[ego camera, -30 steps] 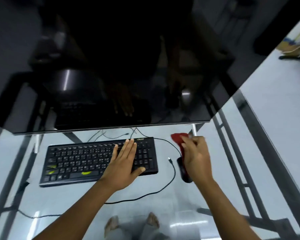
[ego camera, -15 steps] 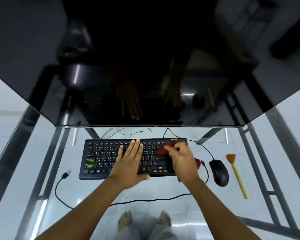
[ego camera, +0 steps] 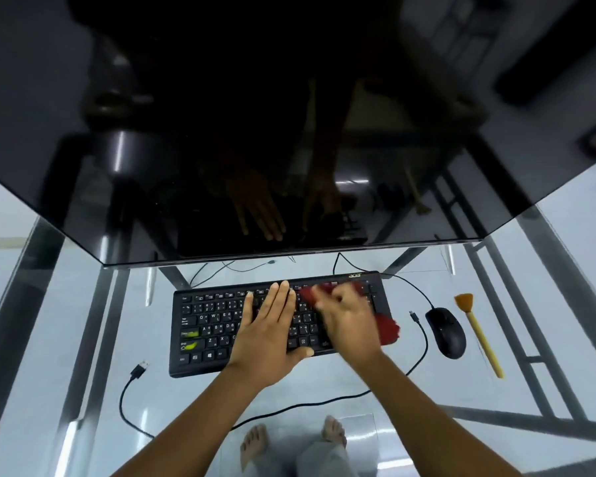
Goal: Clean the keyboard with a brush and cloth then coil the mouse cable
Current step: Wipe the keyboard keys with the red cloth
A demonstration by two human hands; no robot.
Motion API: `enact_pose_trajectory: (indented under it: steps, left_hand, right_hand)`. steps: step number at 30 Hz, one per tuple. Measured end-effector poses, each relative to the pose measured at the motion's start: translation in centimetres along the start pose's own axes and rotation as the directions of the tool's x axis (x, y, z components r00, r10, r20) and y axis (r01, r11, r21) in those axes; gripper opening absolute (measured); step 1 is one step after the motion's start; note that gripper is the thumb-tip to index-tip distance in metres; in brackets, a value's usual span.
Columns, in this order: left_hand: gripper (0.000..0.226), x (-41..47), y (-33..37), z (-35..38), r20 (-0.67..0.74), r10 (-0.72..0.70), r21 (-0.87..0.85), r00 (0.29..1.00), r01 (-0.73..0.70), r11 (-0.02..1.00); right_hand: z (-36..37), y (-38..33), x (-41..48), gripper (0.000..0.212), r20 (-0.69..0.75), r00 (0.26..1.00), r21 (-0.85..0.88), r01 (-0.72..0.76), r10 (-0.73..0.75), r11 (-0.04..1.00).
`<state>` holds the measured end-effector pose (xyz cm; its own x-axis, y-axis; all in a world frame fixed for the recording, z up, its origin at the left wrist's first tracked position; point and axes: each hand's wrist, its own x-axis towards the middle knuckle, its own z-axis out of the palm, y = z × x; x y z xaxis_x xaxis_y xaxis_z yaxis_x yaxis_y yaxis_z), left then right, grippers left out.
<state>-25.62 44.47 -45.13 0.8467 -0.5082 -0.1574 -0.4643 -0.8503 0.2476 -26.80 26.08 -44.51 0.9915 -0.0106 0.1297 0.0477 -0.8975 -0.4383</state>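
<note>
left hand (ego camera: 267,333): flat on keyboard (ego camera: 214,325), fingers straight, pressed together
right hand (ego camera: 350,323): blurred, fingers curled gripping red cloth (ego camera: 387,327) on keys
brush (ego camera: 479,333): right of mouse (ego camera: 446,333)

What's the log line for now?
step: wiping | right hand: grips red cloth on black keyboard | left hand: flat on keyboard

Dim, wide-angle warp, blurred motion.
</note>
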Motion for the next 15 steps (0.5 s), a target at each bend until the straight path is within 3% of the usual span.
enact_pose_trajectory:
  steps: [1,3,5,7,10,12,13,15]
  left_hand:
    - [0.104,0.0,0.0,0.0,0.001,-0.007,-0.013,1.000,0.007,1.000]
    - [0.106,0.0,-0.1,-0.2,-0.017,-0.012,-0.035,1.000,0.011,0.999]
    - [0.106,0.0,0.0,-0.4,-0.007,-0.019,-0.053,1.000,0.019,0.998]
    - [0.106,-0.2,0.0,-0.5,0.007,-0.028,-0.055,1.000,0.029,0.998]
    - [0.107,-0.1,0.0,-0.5,0.005,-0.042,-0.057,0.999,0.043,0.997]
    - [0.108,0.0,0.0,-0.6,0.004,-0.035,-0.028,0.999,0.035,0.999]
    - [0.109,0.1,-0.1,-0.7,-0.004,-0.038,-0.021,0.999,0.038,0.999]
    - [0.110,0.2,-0.2,-0.8,0.004,-0.054,-0.024,0.999,0.054,0.998]
  right_hand:
    - [0.1,-0.4,-0.5,0.040,0.078,0.990,-0.014,0.123,-0.121,0.992]
    - [-1.3,0.2,0.4,0.031,0.048,0.993,-0.021,0.109,-0.108,0.994]
    - [-3.1,2.0,1.8,0.025,-0.095,0.988,-0.049,-0.128,0.123,0.991]
    - [-2.7,1.8,1.9,0.027,-0.126,0.960,0.043,-0.247,0.251,0.968]
    - [0.5,0.5,0.3,0.035,0.016,0.999,-0.080,0.029,-0.028,0.996]
    - [-0.2,0.8,0.9,0.046,0.041,0.998,-0.013,0.054,-0.053,0.998]
    - [-1.1,1.7,1.6,0.049,-0.017,0.999,-0.067,-0.033,0.032,0.997]
    - [-2.3,3.7,2.8,0.042,-0.158,0.934,-0.089,-0.336,0.320,0.938]
